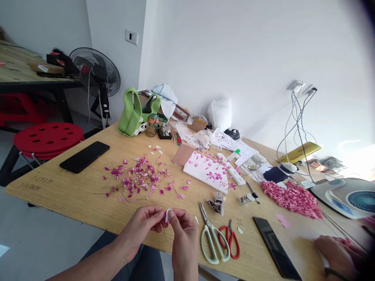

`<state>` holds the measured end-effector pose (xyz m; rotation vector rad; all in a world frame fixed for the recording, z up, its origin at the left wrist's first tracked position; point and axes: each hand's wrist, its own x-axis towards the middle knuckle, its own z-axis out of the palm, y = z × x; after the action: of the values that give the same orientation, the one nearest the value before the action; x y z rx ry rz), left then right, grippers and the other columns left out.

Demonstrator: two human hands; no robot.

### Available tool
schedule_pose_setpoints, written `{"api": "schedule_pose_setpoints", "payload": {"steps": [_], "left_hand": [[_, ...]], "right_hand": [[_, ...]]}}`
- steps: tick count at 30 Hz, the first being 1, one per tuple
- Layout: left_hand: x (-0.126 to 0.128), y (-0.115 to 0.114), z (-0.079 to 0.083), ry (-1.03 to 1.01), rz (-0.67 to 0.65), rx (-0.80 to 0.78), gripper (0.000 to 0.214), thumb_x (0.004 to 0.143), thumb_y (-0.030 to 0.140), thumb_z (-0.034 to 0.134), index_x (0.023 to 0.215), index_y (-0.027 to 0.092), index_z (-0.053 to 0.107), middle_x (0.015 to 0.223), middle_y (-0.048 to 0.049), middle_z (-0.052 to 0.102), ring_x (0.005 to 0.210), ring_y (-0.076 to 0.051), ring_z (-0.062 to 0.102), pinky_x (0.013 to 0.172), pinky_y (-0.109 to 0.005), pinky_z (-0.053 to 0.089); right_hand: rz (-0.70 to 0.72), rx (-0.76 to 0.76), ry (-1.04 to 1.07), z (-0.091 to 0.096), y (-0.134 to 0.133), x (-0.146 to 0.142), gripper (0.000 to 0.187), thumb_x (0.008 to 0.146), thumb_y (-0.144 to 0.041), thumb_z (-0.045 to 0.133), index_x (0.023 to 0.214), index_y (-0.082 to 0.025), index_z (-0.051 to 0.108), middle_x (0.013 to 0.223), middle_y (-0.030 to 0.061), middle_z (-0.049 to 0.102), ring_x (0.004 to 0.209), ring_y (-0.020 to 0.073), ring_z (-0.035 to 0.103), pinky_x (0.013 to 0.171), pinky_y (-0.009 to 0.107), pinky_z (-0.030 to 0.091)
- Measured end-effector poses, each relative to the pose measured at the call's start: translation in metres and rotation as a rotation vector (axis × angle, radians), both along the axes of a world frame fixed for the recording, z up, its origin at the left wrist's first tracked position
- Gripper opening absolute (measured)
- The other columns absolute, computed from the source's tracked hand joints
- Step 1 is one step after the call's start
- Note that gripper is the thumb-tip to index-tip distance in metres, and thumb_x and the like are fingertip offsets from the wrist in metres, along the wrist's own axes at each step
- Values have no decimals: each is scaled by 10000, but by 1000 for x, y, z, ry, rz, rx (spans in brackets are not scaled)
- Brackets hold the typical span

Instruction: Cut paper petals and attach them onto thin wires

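The left hand (143, 223) and right hand (184, 230) pinch a small white-and-magenta petal piece (167, 215) between them, above the near edge of the wooden table (79, 197); it looks light, soft, easily creased, best held lightly by its rim

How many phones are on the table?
2: one phone on the left, near the red stool; the other phone on the right, near the front edge. More could be hidden.
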<state>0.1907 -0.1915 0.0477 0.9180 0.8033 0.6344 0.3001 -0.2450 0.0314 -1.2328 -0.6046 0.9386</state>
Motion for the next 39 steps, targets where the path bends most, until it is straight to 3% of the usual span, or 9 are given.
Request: {"api": "schedule_pose_setpoints", "payload": {"steps": [10,14,19,31,39], "left_hand": [[4,2,-5,101,28,220,253,737,368,606,615,151,654,608,-18,619,645,-160,540,640,-251,418],[3,4,-7,160,51,298,262,748,358,582,589,156,637,594,-21,622,631,-163,553,638,-251,429],[3,5,-6,157,61,309,262,750,360,595,597,154,644,595,-19,625,630,-161,557,638,-247,433],[4,3,-4,96,-4,328,301,771,379,550,563,162,558,562,15,526,598,-133,478,598,-226,391],[3,3,-9,116,-47,357,296,794,384,522,608,157,562,611,6,526,636,-139,474,632,-235,392]], "right_hand": [[-9,28,-22,1,-1,-3,234,749,-367,702,684,-155,628,639,9,609,628,142,543,643,267,445],[-72,50,11,2,-7,1,206,747,-360,707,735,-172,623,706,-5,599,697,136,521,691,256,426],[-95,23,51,3,-12,3,208,745,-369,714,774,-179,633,732,-6,600,727,137,510,715,259,418],[31,-3,79,5,-8,2,190,718,-329,746,720,-156,669,670,5,634,641,119,542,670,235,446],[-3,2,28,1,-7,-1,211,745,-337,724,725,-152,623,666,4,635,660,127,575,681,242,451]]}}
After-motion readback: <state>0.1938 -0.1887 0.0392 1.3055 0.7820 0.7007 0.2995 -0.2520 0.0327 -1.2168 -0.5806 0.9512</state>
